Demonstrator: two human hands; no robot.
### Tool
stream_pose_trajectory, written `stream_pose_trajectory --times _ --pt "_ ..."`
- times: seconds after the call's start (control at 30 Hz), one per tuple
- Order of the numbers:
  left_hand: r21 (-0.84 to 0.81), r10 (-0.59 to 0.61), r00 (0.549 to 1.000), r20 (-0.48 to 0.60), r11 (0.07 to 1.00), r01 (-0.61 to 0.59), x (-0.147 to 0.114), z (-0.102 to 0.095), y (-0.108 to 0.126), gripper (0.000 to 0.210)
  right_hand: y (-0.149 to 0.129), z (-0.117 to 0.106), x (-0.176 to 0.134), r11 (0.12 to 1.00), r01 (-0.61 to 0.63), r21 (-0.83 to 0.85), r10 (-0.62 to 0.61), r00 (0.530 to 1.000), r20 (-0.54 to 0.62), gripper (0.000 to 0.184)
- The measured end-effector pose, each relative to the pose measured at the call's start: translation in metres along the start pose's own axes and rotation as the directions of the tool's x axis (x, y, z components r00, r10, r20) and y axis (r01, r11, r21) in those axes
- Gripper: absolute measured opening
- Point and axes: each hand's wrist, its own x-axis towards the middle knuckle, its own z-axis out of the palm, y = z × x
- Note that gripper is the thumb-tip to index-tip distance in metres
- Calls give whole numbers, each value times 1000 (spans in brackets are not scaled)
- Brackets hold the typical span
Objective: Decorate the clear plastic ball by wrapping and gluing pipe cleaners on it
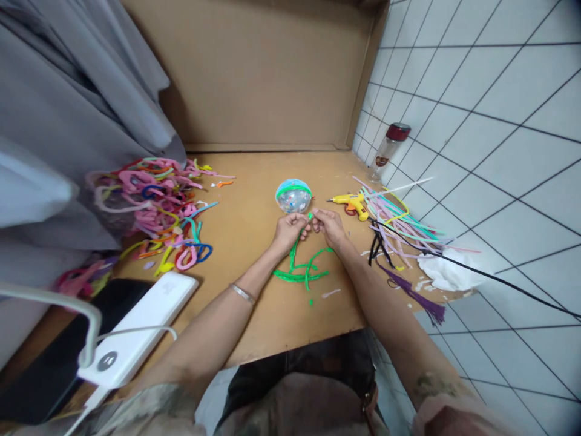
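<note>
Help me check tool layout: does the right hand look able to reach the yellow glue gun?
Probably yes: the yellow glue gun lies beside the right hand, nothing visibly between, though that hand is at a green pipe cleaner.

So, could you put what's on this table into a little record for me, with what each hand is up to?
Left hand: fingers pinching a green strip
Right hand: fingers at the strip's upper end; grip unclear
Beyond the hands: clear round object with a green band
Near the forearms: green pieces lying on the table
Left side: tangled colourful strips, white power bank
Right side: yellow glue gun, bottle
</note>
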Motion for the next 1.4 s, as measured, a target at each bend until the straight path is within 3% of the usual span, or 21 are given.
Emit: stream_pose_trajectory --times 0.33,0.63,0.73,0.83,0.93,1.1,1.23,1.4 --pt "53 42 998 41 998 -44 -3 0 -1 19 -1 3 -4 995 57 -80 -62 997 -55 23" --pt "26 41 998 44 999 -42 -3 2 -1 16 -1 4 -3 995 80 -56 -87 988 -127 23" --pt "131 105 994 18 986 -106 -3 0 -3 15 0 2 -1 996 92 -16 -93 985 -142 27" --pt "388 283 958 -33 887 -249 -5 -5 -2 18 0 -1 0 994 110 22 -106 984 -144 31" --pt "557 413 902 -122 781 -282 -5 -11 2 17 1 -3 2 994 104 43 -97 986 -137 32" --pt "525 491 824 -282 798 -295 3 -23 6 9 1 -4 2 996 87 -11 -88 991 -100 29" --pt "467 511 759 -402 828 -310 15 -34 3 15 2 -2 1 995 83 -60 -89 990 -111 25" --pt "532 575 739 -350 772 -348 24 -42 -2 37 3 -3 2 994 104 -43 -108 988 -113 30"
